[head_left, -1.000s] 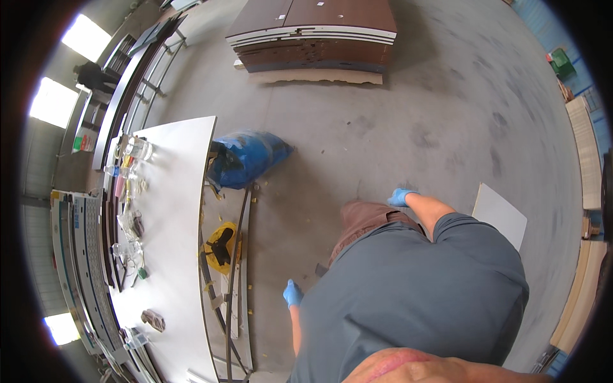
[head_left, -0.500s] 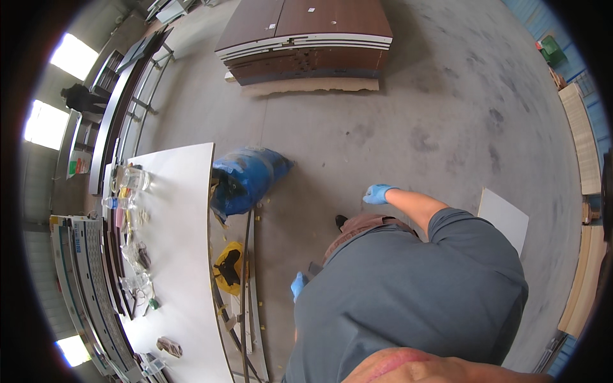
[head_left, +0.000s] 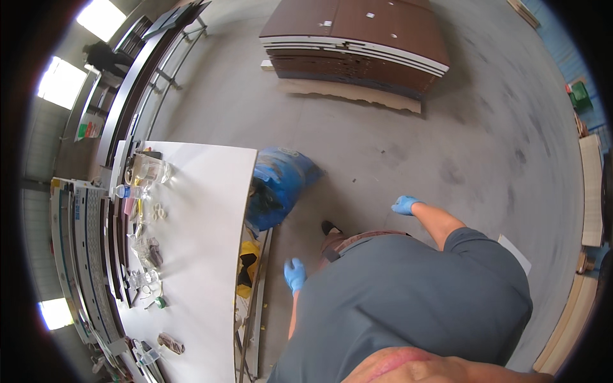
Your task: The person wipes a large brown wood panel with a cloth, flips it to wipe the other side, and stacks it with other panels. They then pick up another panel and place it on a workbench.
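The left hand, fingers slightly parted, hangs to the right of the white table, apart from its edge. The right hand's fingers curl, contents impossible to tell, well apart from the blue bag.

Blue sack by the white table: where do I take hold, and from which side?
Probably the pointed outer end of the blue sack, coming from the right: it juts clear of the white table, whose edge hides part of its left side.
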{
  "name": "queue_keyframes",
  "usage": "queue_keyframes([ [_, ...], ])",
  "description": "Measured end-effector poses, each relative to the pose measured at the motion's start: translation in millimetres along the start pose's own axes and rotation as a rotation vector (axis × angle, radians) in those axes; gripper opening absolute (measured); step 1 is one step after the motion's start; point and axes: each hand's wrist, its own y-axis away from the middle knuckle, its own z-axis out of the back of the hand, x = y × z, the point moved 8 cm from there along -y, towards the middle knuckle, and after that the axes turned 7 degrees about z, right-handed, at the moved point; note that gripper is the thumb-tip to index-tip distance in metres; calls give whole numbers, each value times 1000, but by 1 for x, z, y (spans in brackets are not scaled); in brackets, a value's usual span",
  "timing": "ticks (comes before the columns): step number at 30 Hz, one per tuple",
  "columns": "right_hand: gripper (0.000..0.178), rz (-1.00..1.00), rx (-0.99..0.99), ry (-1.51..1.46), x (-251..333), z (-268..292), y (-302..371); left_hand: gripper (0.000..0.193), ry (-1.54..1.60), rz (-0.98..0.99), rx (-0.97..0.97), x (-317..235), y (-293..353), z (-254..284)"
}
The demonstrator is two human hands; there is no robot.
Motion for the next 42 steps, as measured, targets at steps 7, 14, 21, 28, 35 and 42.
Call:
queue_keyframes([
  [7,47,-23,-106,-220,51,68,-41,55,-246,-976,-378,-369,-42,35],
  [14,54,-154,-75,-61,-7,113,-120,69,-346,-786,-528,-522,-217,6],
  [21,49,-20,-49,111,-7,301,-257,69,-730,-509,-499,-531,-264,-24],
  [28,48,115,-232,-95,186,557,-359,60,-748,-400,-418,-549,-270,-28],
  [35,54,212,-48,55,356,608,-469,55,-921,-577,-602,-539,-291,-41],
  [42,46,72,106,206,462,662,-578,60,-508,-399,-434,-632,-463,-64],
])
